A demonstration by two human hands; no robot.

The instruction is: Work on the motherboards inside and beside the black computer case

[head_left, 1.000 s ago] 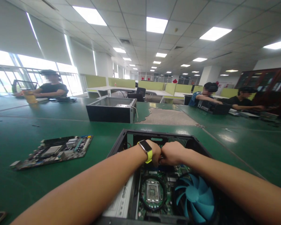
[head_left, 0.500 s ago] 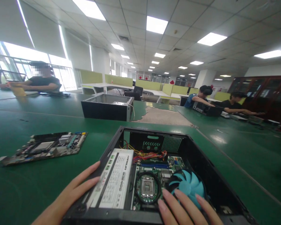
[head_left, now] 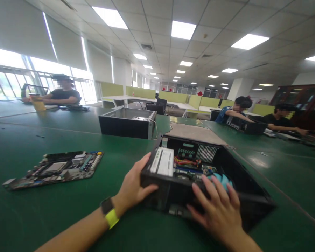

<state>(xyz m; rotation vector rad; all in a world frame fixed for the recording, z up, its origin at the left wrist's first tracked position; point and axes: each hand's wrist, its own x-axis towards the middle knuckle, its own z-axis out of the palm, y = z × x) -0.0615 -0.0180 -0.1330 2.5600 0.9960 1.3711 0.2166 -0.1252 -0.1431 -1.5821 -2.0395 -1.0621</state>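
A black open computer case (head_left: pixel 170 196) lies in front of me, its front side slightly blurred. Gripping its near left corner is my left hand (head_left: pixel 131 185), thumb on the front wall and fingers along the left side. My right hand (head_left: pixel 217 206) holds the front wall, fingers hooked over the rim and thumb outside. Inside sit a white-labelled power supply (head_left: pixel 162 162), coloured wires (head_left: pixel 187 162) and a turquoise fan (head_left: pixel 223 181), partly behind my right fingers. The front wall hides much of the board inside. Left of the case, a loose motherboard (head_left: pixel 55 168) rests on the green table (head_left: pixel 94 206).
Another computer case (head_left: pixel 123 126) stands farther back, with a thin white cable at its right end. Beyond it are a cup (head_left: pixel 38 103) and a person (head_left: pixel 65 94) at left. Two people work at right, one at a black case (head_left: pixel 245 125). The tabletop has a worn patch (head_left: pixel 194 131).
The case has moved away from me and turned slightly. My left hand has come round to its near left corner, and my right hand now grips the front wall beside the fan.
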